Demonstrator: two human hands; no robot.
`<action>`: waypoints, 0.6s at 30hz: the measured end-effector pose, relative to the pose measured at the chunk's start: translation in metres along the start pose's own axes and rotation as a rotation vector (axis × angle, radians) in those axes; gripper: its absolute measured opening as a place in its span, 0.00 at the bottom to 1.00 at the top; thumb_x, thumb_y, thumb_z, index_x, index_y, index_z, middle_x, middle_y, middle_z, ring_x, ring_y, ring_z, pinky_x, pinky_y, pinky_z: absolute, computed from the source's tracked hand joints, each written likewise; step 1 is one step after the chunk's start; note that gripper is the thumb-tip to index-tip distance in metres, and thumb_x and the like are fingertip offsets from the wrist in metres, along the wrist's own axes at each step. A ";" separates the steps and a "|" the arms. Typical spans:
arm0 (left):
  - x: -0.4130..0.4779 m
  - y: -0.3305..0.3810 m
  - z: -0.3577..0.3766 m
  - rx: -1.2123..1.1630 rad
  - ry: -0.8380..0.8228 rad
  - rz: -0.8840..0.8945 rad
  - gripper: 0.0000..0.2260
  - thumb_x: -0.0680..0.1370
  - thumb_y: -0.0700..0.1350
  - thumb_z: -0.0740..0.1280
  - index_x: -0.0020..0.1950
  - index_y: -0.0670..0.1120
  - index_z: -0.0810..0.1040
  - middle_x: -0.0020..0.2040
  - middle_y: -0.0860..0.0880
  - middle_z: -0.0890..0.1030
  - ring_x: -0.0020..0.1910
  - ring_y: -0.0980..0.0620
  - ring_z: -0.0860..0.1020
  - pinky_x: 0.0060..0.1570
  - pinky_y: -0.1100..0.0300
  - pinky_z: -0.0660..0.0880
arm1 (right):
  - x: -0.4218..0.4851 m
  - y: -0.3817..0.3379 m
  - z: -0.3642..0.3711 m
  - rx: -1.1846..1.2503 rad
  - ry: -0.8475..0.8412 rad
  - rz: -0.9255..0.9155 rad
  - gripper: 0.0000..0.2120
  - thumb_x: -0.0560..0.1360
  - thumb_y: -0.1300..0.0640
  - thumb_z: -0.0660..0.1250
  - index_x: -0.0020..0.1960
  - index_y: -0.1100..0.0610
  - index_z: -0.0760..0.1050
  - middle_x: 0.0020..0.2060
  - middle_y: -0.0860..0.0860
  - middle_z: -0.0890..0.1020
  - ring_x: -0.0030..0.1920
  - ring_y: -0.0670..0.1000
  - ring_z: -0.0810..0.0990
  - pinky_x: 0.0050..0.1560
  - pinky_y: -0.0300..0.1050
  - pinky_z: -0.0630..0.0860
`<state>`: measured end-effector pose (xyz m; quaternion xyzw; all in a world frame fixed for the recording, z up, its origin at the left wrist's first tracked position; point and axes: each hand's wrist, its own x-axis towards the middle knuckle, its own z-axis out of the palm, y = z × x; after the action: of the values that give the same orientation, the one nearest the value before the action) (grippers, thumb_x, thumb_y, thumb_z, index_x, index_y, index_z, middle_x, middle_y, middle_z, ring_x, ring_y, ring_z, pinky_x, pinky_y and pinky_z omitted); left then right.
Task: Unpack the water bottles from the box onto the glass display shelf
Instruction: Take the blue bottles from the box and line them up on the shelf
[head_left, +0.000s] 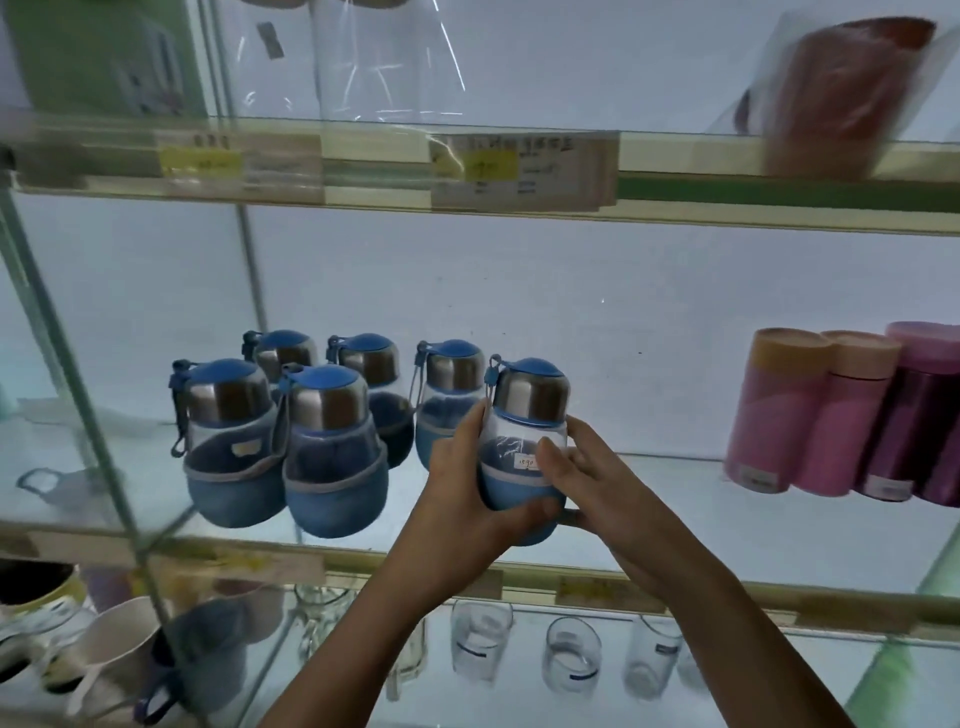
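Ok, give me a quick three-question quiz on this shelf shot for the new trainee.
1. True or false: the left hand and the right hand grip the same bottle.
2. What stands at the right end of the shelf? A) pink tubes B) green mugs C) red plates
3. Not counting the held one, how many blue bottles stand on that shelf?
Key: 1 true; 2 A; 3 five.
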<state>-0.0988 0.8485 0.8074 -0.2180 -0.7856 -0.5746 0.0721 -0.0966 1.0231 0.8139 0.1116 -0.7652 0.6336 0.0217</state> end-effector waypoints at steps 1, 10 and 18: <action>-0.001 -0.003 -0.005 0.013 0.008 -0.006 0.39 0.70 0.50 0.80 0.75 0.63 0.63 0.68 0.54 0.74 0.65 0.56 0.78 0.60 0.55 0.80 | 0.002 0.001 0.004 -0.002 -0.008 0.004 0.29 0.73 0.34 0.65 0.72 0.39 0.69 0.64 0.47 0.81 0.63 0.48 0.83 0.63 0.54 0.81; -0.003 -0.023 -0.034 0.074 0.094 -0.028 0.41 0.70 0.60 0.77 0.77 0.65 0.59 0.73 0.62 0.71 0.71 0.59 0.71 0.68 0.49 0.75 | 0.023 0.001 0.036 -0.098 -0.032 0.013 0.30 0.73 0.35 0.64 0.74 0.37 0.66 0.68 0.46 0.78 0.65 0.49 0.81 0.67 0.56 0.78; -0.005 -0.032 -0.033 0.092 0.125 -0.014 0.42 0.73 0.60 0.75 0.80 0.62 0.54 0.74 0.61 0.70 0.73 0.59 0.69 0.70 0.48 0.73 | 0.026 0.002 0.044 -0.142 -0.012 0.002 0.34 0.69 0.33 0.66 0.74 0.34 0.62 0.69 0.42 0.77 0.66 0.47 0.79 0.68 0.50 0.77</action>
<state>-0.1125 0.8083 0.7883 -0.1726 -0.8065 -0.5510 0.1271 -0.1176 0.9767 0.8079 0.1129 -0.8086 0.5769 0.0242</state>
